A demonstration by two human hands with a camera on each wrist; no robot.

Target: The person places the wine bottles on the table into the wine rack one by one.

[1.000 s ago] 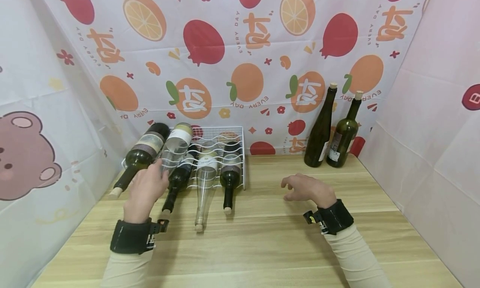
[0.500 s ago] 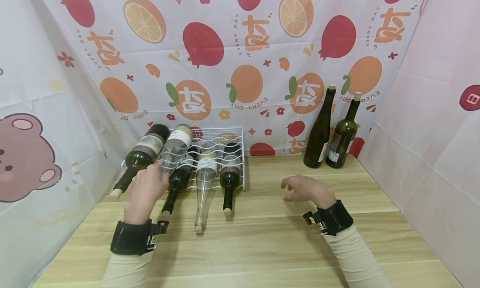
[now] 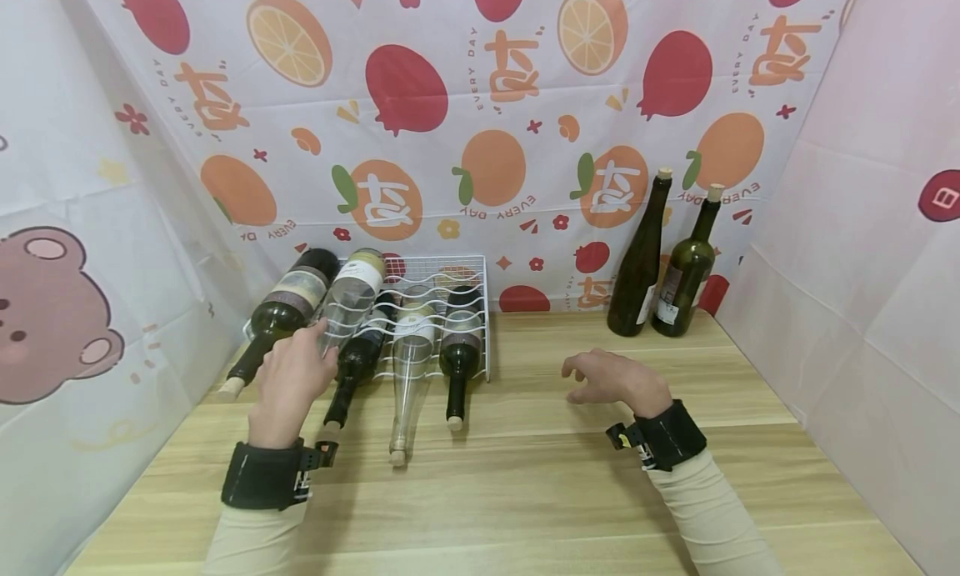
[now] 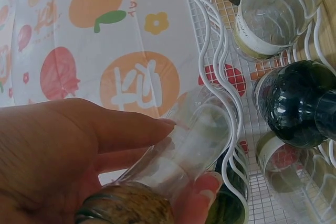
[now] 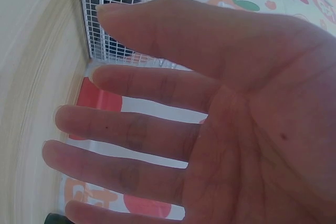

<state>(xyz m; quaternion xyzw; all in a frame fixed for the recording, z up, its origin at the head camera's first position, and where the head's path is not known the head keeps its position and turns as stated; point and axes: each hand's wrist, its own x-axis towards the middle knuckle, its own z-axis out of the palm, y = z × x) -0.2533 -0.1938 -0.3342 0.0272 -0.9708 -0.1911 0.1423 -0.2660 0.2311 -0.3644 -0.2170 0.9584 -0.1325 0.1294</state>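
Note:
My left hand (image 3: 294,376) grips a clear glass wine bottle (image 3: 352,288) near its neck. Its base points away, with the body lying over the left part of a white wire wine rack (image 3: 487,334). In the left wrist view, thumb and fingers hold the clear glass, and its cork (image 4: 126,205) shows close to the camera. My right hand (image 3: 618,380) hovers over the table to the right of the rack, holding nothing. Its fingers are spread and relaxed in the right wrist view.
Dark green bottles (image 3: 281,309) and another clear bottle (image 3: 412,363) lie in the rack, corked necks toward me. Two corked green bottles, a slim one (image 3: 636,272) and a wider one (image 3: 684,280), stand at the back right of the wooden table (image 3: 510,493). Printed cloth (image 3: 510,242) hangs behind.

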